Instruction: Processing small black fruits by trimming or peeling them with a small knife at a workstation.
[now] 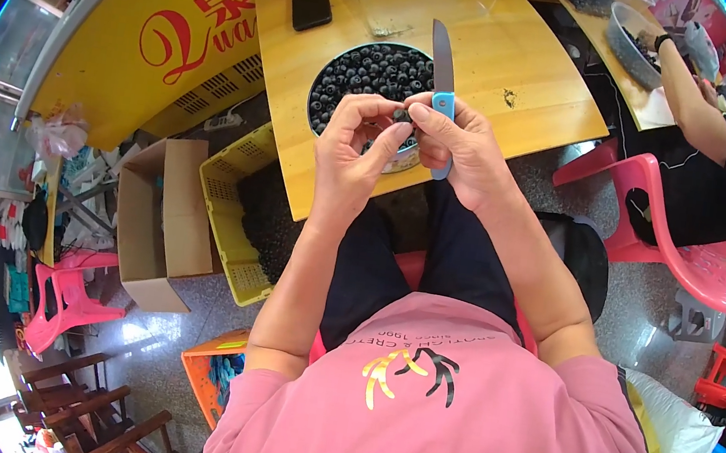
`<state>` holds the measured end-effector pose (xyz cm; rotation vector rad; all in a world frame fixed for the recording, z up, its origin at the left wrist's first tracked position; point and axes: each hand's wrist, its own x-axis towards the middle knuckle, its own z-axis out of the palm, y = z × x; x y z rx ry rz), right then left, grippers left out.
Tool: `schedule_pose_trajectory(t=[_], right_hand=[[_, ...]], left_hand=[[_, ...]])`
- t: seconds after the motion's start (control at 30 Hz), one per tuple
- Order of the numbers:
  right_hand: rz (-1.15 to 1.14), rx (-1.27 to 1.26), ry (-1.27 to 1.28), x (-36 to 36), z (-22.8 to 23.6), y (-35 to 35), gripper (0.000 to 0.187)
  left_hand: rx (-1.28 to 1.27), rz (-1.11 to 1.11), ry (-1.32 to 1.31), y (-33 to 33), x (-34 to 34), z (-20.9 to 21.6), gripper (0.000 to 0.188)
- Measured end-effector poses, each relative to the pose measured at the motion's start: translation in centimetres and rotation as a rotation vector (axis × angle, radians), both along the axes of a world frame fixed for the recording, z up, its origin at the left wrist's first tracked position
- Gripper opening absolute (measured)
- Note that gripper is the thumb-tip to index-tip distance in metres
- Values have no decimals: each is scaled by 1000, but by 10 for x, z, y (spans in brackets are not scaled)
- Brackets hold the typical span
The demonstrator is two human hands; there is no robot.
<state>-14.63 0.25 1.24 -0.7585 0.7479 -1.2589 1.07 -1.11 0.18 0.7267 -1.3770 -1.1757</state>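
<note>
Over the near rim of a round tin (315,92), my two hands meet at the fingertips. My left hand (359,134) is closed in a pinch on a small dark round piece (402,116). In my right hand (460,148) is a knife (442,63) with a blue handle, its blade pointing up and away from me. The right thumb and forefinger touch the same piece. Many similar blackish pieces (374,72) fill the tin; their kind cannot be told.
The tin stands on a yellow wooden table (548,77) with a black phone (311,5). A yellow crate (233,200) of dark pieces and a cardboard box (163,209) lie left. At right, another person (712,153) sits on a pink chair (656,228), one hand at a clear tub (632,47).
</note>
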Motion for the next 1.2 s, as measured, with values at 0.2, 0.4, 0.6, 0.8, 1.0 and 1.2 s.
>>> schedule_pose_trajectory(t=[0.2, 0.4, 0.6, 0.8, 1.0, 1.2], right_hand=[[20, 76, -108, 2, 0, 4, 15], [-89, -52, 181, 1, 3, 3, 18], [-165, -190, 257, 4, 9, 7, 19], [-77, -62, 167, -1, 4, 6, 18], [-87, -75, 216, 0, 5, 7, 19], [-72, -103, 259, -2, 7, 6, 19]], left_hand=[[-74, 21, -7, -1, 1, -6, 19], [-428, 225, -420, 5, 0, 13, 23], [-243, 179, -306, 1, -1, 3, 22], [143, 49, 90, 11, -6, 3, 19], [-114, 164, -145, 9, -7, 4, 19], [-59, 70, -103, 6, -2, -3, 17]])
